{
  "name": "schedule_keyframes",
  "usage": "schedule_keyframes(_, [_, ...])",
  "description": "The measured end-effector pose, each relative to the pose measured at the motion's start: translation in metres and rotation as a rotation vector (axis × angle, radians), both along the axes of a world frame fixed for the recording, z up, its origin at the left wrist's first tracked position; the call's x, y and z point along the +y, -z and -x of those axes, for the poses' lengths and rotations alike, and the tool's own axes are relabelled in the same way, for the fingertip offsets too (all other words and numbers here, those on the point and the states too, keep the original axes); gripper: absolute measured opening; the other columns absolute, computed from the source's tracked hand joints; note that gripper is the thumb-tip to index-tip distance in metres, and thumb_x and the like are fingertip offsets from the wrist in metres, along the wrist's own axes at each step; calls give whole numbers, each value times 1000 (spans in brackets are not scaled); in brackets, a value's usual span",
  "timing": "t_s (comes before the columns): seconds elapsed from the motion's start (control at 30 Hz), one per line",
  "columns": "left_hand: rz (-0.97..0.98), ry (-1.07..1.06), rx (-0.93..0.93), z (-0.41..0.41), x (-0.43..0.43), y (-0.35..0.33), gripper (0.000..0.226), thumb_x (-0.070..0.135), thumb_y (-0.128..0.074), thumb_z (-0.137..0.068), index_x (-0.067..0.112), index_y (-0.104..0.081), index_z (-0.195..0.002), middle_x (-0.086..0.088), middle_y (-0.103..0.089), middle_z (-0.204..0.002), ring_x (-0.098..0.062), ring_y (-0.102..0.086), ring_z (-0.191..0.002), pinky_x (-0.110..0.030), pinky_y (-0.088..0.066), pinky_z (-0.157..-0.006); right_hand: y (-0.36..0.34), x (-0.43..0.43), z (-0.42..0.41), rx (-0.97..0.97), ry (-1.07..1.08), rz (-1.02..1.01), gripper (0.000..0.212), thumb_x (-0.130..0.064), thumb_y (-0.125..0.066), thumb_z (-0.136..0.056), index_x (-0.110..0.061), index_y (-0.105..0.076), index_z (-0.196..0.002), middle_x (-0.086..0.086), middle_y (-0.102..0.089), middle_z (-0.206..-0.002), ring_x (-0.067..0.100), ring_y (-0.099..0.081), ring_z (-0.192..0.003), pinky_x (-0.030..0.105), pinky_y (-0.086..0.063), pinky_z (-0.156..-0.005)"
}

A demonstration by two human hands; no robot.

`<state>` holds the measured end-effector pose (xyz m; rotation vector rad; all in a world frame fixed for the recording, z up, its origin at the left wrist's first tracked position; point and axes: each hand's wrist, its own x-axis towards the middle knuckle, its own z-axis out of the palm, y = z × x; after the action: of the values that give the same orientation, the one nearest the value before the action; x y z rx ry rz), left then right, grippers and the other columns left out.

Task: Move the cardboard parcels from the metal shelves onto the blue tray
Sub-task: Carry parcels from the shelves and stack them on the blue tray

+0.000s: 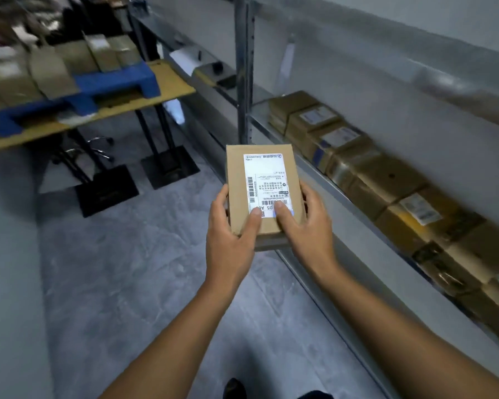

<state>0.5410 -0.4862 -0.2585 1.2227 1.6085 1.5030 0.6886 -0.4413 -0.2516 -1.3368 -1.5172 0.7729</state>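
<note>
Head view: parcel in hand, heading for the tray

Head camera caught both hands clamped on one box (264, 194) at frame centre, label up. Left hand (231, 228) gripped its left edge, thumb on top; right hand (306, 223) gripped the right edge, thumb on the label. Box was in the air, clear of the shelf (323, 171). More boxes (366, 174) lined the shelf from 2 to 4 o'clock. Blue tray (118, 79) sat on a table (172, 89) at 10 o'clock, well apart, already loaded with boxes. Step looked like carry. Next move would call for walking over and finding a free spot.
</note>
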Motion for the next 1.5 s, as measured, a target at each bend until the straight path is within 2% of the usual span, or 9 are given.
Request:
schedule_keyframes(0.3, [23, -233, 7, 122, 107, 2, 56, 55, -67, -90, 65, -35, -135, 29, -56, -135, 14, -54, -119, -3, -45, -81, 4, 141, 136, 13, -229, 6, 51, -55, -66, -88, -45, -49, -135, -13, -58, -130, 2, -57, -119, 40, -54, -99])
schedule_keyframes(0.37, [23, -281, 28, 143, 139, 6, 61, 55, -67, -92, 53, -36, -144, 27, -56, -138, 12, -54, -121, -8, -48, -86, 7, 178, 161, 29, -275, -4, 48, -57, -65, -88, -55, -46, -132, -17, -57, -128, -1, -57, -117, 33, -54, -95])
schedule_keyframes(0.5, [31, -374, 50, 178, 202, 4, 69, 56, -66, -92, 48, -31, -151, 23, -52, -144, 10, -51, -125, -21, -50, -95, 8, 253, 204, 62, -369, 4, 54, -59, -64, -87, -50, -48, -138, -27, -53, -126, -12, -54, -114, 9, -44, -83])
schedule_keyframes(0.73, [9, -482, 43, 236, 308, -13, 72, 62, -64, -87, 48, -32, -150, 39, -52, -133, 15, -53, -120, -3, -46, -85, -8, 373, 273, 73, -502, 3, 54, -54, -66, -89, -44, -49, -140, -22, -54, -126, -12, -54, -113, 3, -45, -79])
schedule_keyframes(0.9, [40, -531, 47, 288, 362, -9, 71, 60, -65, -88, 49, -32, -150, 28, -52, -140, 9, -53, -123, -20, -51, -94, -3, 429, 329, 70, -554, 38, 57, -56, -65, -89, -41, -48, -141, -16, -56, -130, -3, -58, -116, 21, -52, -89])
schedule_keyframes(1.03, [57, -556, 25, 351, 410, 7, 72, 59, -66, -87, 46, -34, -150, 24, -53, -142, 5, -55, -125, -25, -52, -98, 10, 478, 393, 46, -563, 56, 58, -50, -68, -92, -35, -48, -144, -15, -56, -132, -4, -56, -117, 24, -51, -91])
schedule_keyframes(1.27, [73, -532, 34, 462, 488, 26, 68, 53, -67, -92, 47, -34, -150, 29, -52, -139, 11, -53, -122, -15, -49, -91, 22, 553, 502, 9, -540, 76, 56, -44, -69, -94, -30, -49, -145, -12, -56, -131, -3, -57, -115, 24, -51, -90])
schedule_keyframes(1.43, [76, -499, 24, 547, 551, 20, 67, 51, -69, -91, 45, -37, -149, 24, -55, -138, 7, -55, -122, -20, -52, -92, 17, 612, 582, 0, -499, 85, 56, -43, -69, -94, -29, -49, -145, -11, -57, -132, -6, -55, -116, 17, -48, -88])
schedule_keyframes(1.5, [90, -482, 20, 575, 575, 20, 65, 51, -69, -92, 47, -37, -148, 27, -56, -137, 9, -55, -122, -13, -50, -89, 17, 633, 608, 8, -484, 94, 56, -42, -69, -94, -29, -49, -145, -11, -57, -134, -2, -55, -119, 23, -51, -93])
